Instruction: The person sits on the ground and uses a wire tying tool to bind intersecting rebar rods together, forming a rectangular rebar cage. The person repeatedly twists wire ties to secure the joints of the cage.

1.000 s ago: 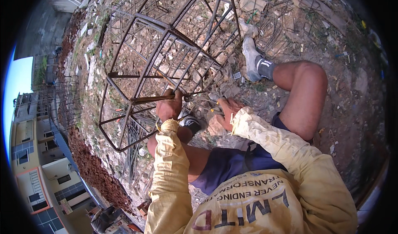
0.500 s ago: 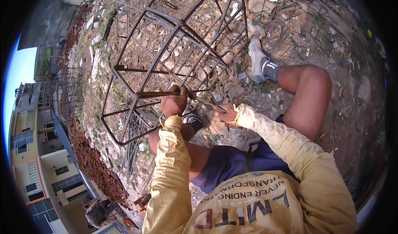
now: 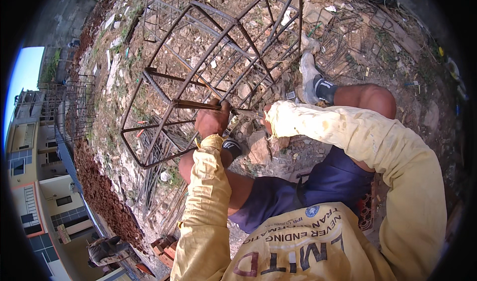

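Note:
A cage of rusty steel rebar [image 3: 204, 60], made of long bars and bent square stirrups, stands tilted in front of me. My left hand [image 3: 212, 120] is closed round a bar at its near end, beside a flat rusty piece [image 3: 196, 105] that runs to the stirrup corner. Just to the right, my right hand [image 3: 268, 119] is closed and partly hidden by its yellow sleeve. From it a slim metal hand tool [image 3: 247, 113], pincer-like, reaches to the bar by my left fingers. Its jaws cannot be made out.
Loose rods [image 3: 155, 154] lie on the rubble left of my legs. My outstretched foot [image 3: 309, 77] rests right of the cage. Red-brown soil [image 3: 102, 191] and buildings [image 3: 37, 181] line the left side. Orange bricks [image 3: 166, 248] are stacked low at left, near a person bent over [image 3: 107, 251].
My right hand has come up and closer to my left, its elbow swinging outward, and the tool now lies more level. The cage appears slightly shifted to the right; my left hand keeps its hold.

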